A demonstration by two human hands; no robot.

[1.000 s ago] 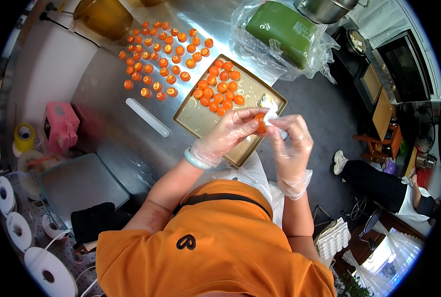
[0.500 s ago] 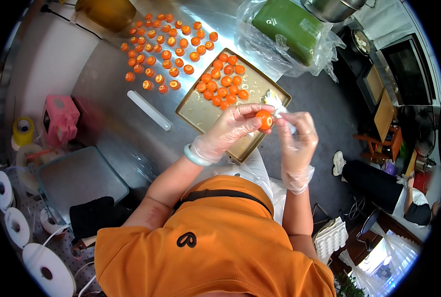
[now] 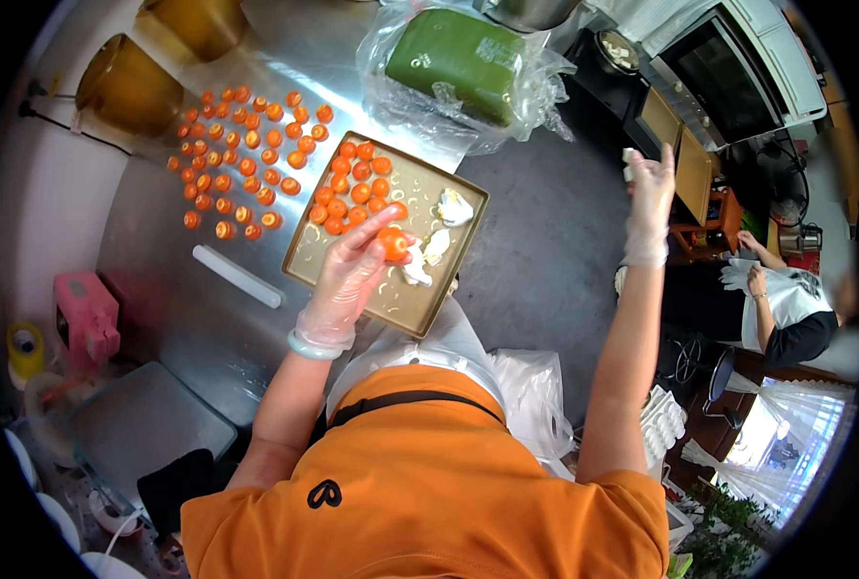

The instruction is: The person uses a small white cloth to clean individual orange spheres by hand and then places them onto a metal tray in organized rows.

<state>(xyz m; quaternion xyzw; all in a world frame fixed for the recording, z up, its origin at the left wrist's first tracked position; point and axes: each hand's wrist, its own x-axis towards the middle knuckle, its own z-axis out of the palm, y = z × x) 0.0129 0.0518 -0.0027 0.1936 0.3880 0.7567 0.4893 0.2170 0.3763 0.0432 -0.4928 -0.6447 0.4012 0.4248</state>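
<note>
My left hand, in a clear glove, grips a round orange ball that looks like a firm egg yolk over a gold baking tray. Several similar yolks lie together on the tray's left side. Crumpled white wads rest on its right side, one just beside my left fingertips. My right hand, also gloved, reaches far out to the right over the floor, with its fingers apart. A small white thing shows beside its fingertips; whether it touches them is hard to make out.
Many orange yolks stand in rows on the steel table, near a white rod. A green package in clear plastic lies behind the tray. Another person stands at the right, below an oven.
My right hand has left the yolk and swung far out to the right. My left hand still holds the yolk over the tray. The whole view has shifted.
</note>
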